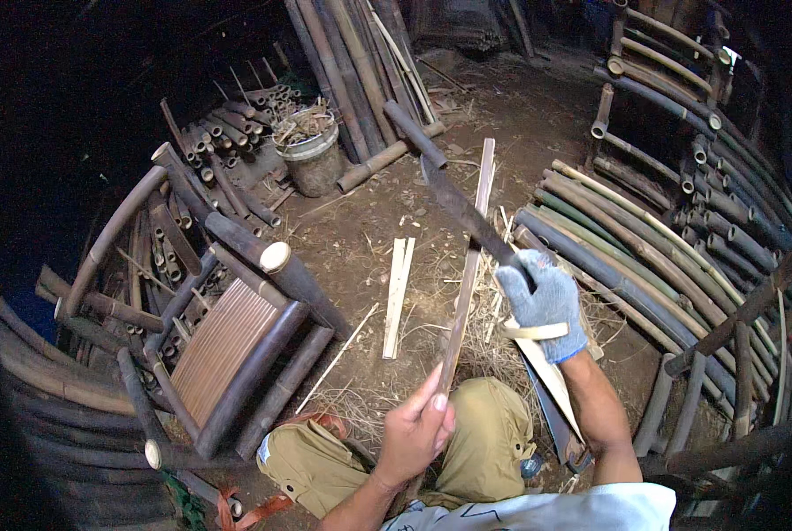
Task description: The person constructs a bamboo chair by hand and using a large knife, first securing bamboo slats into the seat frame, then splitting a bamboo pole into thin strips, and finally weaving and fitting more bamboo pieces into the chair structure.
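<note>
My bare left hand (415, 431) is closed round the lower end of a long, narrow bamboo strip (461, 332), which points up and away from my knees. My right hand (545, 296), in a grey knitted glove, is closed on a knife; its grip is hidden in the fingers. The dark, broad knife blade (467, 215) reaches up and left, crossing the strip. A short dark tube (415, 134) lines up with the blade's far end; I cannot tell whether they join. Across the glove runs a pale curved strip (538, 332). Two pale split pieces (398, 296) lie on the ground ahead.
A bamboo chair (228, 354) with a slatted panel stands at left. Beyond it are a bucket of scraps (311, 155) and leaning bamboo poles (352, 80). Bamboo lengths (626, 257) are stacked at right, near bamboo frames (666, 53). Shavings (493, 345) litter the dirt floor.
</note>
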Demonstrator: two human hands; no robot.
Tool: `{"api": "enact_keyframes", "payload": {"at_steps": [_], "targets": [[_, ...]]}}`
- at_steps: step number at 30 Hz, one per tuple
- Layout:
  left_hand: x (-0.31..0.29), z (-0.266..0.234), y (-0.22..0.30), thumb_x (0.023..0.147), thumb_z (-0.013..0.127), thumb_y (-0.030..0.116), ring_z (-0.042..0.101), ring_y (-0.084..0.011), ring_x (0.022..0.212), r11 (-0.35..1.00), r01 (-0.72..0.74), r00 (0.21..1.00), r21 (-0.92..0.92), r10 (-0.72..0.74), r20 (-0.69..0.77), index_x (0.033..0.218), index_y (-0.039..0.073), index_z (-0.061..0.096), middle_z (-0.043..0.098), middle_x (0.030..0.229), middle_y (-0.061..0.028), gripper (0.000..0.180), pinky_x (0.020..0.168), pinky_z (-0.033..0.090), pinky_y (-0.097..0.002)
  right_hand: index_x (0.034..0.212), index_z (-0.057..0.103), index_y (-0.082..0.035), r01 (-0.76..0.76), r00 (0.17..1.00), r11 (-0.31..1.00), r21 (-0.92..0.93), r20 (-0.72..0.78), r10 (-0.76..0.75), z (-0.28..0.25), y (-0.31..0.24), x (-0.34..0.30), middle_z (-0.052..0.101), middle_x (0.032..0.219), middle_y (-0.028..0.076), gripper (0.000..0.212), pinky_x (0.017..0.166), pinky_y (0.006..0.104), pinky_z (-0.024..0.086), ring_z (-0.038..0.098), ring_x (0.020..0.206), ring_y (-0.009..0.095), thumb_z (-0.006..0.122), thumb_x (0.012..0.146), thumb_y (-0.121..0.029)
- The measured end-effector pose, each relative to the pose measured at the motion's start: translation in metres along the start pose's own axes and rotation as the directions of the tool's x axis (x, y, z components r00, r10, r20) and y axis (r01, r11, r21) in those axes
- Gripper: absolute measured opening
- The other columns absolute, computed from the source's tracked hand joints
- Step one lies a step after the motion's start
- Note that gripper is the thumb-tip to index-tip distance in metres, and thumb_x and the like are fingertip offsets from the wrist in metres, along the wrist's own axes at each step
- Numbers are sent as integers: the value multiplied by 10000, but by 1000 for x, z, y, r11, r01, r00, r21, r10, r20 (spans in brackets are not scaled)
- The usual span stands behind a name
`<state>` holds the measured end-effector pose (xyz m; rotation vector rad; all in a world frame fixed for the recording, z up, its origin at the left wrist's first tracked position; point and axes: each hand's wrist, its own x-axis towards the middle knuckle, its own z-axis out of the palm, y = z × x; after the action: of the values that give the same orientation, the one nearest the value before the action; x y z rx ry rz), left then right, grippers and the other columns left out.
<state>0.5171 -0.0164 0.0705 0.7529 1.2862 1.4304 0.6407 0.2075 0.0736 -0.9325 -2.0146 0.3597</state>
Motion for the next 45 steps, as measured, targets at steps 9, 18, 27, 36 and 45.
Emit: {"api": "enact_keyframes", "payload": {"at_steps": [9,18,27,36,45], "targets": [[-37,-43,-34,1047,467,168,421,-47,517,998,-52,996,30,50,67,1499,67,380,514,666,-16,471,461,365,-215,920,654,-45,-127,988,990,-57,-94,122,-26,52,55,650,874,199,345,722,453,496,638,840,389,542,981,-365],[48,-35,21,1078,336,220,345,-44,424,719,151,981,-678,-22,195,1372,124,360,396,619,8,310,383,307,-175,836,628,-97,260,909,963,66,321,-267,-5,-60,-24,581,660,131,429,574,456,474,612,622,353,724,785,-512],[31,-25,13,1090,304,268,325,-54,399,832,119,975,-542,7,224,1529,176,254,378,602,10,451,353,307,-206,876,642,-79,208,950,978,-17,240,-198,2,-45,-21,623,737,130,393,607,429,492,623,672,359,760,775,-439],[-38,-54,-18,1078,375,238,319,-56,433,888,243,956,-389,-151,252,1538,81,277,376,603,20,496,396,297,-208,869,670,-71,63,993,973,-221,-82,-83,-3,5,22,661,774,185,376,629,432,517,660,701,372,649,892,-446],[-26,-85,-25,1062,397,231,411,-67,434,922,168,983,-348,-128,134,1485,13,348,518,702,-24,478,405,384,-209,909,666,-64,-17,998,999,-43,-69,14,-16,12,37,666,807,179,253,681,397,529,676,754,326,671,880,-316]]}}
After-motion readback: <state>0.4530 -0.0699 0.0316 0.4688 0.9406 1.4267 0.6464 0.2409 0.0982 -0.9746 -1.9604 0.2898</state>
